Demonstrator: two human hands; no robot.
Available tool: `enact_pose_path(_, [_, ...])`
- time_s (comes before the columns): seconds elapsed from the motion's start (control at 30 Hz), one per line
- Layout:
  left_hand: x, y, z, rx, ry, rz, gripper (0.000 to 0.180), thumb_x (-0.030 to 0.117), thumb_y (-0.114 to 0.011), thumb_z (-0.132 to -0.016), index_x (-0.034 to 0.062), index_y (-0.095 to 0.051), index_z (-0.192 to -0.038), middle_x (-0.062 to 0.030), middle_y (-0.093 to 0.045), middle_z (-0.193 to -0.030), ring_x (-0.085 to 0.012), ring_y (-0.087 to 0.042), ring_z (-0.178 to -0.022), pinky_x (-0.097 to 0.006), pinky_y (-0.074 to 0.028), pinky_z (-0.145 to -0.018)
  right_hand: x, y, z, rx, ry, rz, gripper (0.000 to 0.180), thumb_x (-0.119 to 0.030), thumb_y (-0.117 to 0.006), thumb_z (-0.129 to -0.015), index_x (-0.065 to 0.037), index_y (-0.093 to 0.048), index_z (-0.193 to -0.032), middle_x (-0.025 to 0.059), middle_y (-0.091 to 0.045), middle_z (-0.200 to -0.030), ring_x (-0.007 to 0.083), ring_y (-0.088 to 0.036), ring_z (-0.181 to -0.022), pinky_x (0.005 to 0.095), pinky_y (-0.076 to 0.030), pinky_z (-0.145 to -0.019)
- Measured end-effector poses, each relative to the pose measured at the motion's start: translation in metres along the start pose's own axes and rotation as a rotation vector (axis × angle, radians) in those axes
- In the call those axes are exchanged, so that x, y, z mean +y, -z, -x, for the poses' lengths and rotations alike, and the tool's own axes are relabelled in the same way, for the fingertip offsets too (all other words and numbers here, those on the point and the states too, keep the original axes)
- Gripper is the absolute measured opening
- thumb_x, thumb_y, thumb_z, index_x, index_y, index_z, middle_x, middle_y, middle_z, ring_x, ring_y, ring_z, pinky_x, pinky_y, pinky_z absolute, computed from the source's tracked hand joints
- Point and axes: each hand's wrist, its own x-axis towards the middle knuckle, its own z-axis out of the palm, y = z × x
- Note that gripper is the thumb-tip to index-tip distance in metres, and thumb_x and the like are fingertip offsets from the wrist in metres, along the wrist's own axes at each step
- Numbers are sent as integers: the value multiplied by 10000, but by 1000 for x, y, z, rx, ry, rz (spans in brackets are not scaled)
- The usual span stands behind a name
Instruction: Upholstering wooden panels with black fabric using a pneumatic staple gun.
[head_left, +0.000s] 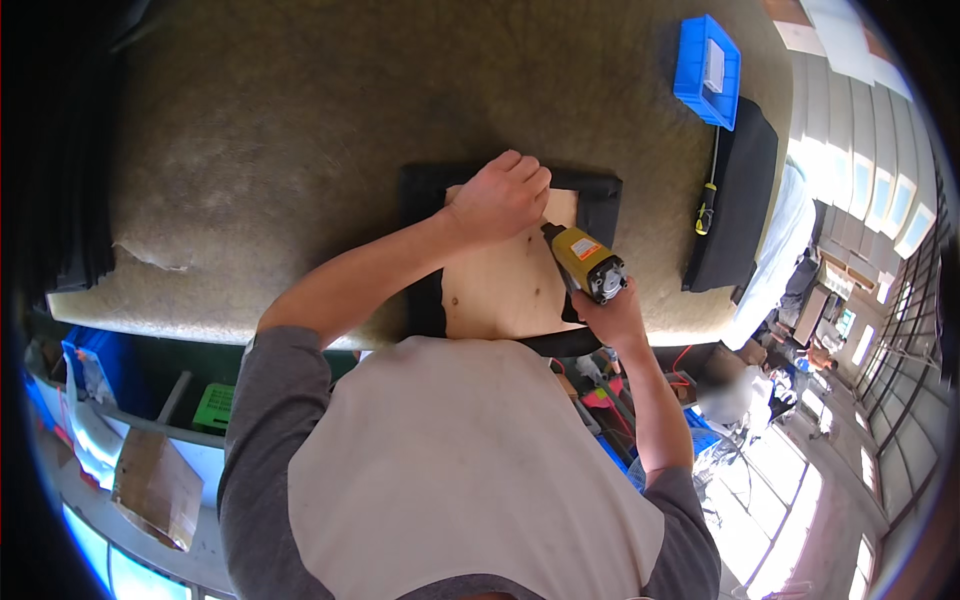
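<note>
A pale wooden panel [490, 285] lies on the worktable with black fabric [598, 205] folded over its edges. My left hand [503, 195] rests at the panel's far edge, its fingers curled down at the black fabric there. What the fingertips pinch is partly hidden beneath the hand. In my right hand [613, 315] is a yellow and black staple gun [583, 252], gripped by its handle. Its nose points away and to the left, over the right part of the panel and close to my left hand.
The table's brown cover [270, 130] spreads around the panel. At the far right stand a blue plastic bin [685, 65], a screwdriver [706, 208] and a stack of black material [735, 200]. Below the table's near edge are a cardboard box [157, 488] and a green container [213, 408].
</note>
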Motion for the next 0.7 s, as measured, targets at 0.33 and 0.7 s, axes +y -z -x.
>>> enact_pose_path(0.33, [40, 15, 48, -39, 173, -83, 427, 243, -601, -903, 21, -665, -1261, -138, -580, -1426, -269, -484, -1368, -466, -364, -1157, -46, 8, -20, -43, -49, -505, 206, 24, -645, -820, 8, -647, -1025, 25, -608, -674, 129, -582, -514, 280, -467, -478])
enact_pose_path(0.7, [36, 15, 57, -21, 155, -15, 415, 248, -657, -867, 9, -682, -1205, -150, -570, -1421, -296, -488, -1365, -474, -338, -1199, -64, -17, -34, -73, -85, -422, 126, -20, -635, -810, 20, -652, -928, 37, -613, -627, 126, -597, -515, 294, -477, -495])
